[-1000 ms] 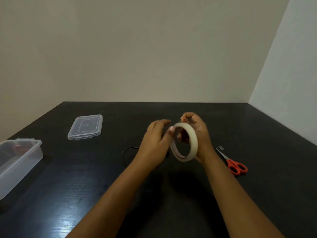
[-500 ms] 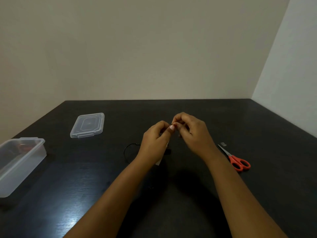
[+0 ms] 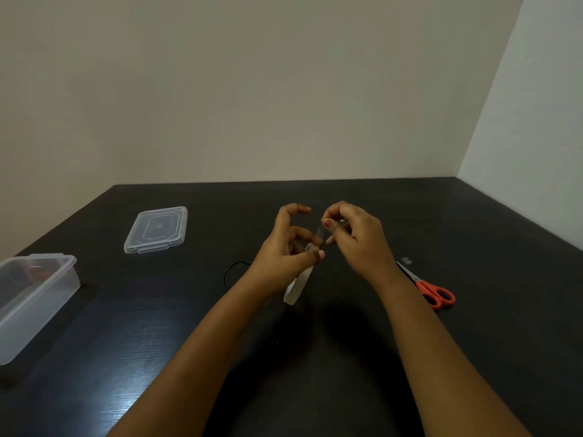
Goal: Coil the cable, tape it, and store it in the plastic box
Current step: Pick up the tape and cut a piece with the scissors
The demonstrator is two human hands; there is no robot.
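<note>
1. Over the middle of the table (image 3: 473, 357), your two hands are raised with the tape (image 3: 298, 287) between them; a strip is being drawn off the roll, so taping looks barely begun.
2. Judging by how things lie, the cable (image 3: 232, 272) rests on the table just behind your left wrist, with only a dark loop showing; you cannot tell how well it is coiled.
3. Taping and storing are left: the box (image 3: 34, 305) stands open at far left, well apart from the cable, its lid (image 3: 156, 229) lying beyond it.
4. Scissors (image 3: 433, 291) lie unused beside your right forearm.
5. Your left hand (image 3: 285, 252) grips the roll edge-on, thumb pressing its rim, forefinger curled free above.
6. Your right hand (image 3: 356, 238) pinches the strip's end between thumb and forefinger, other fingers tucked.
</note>
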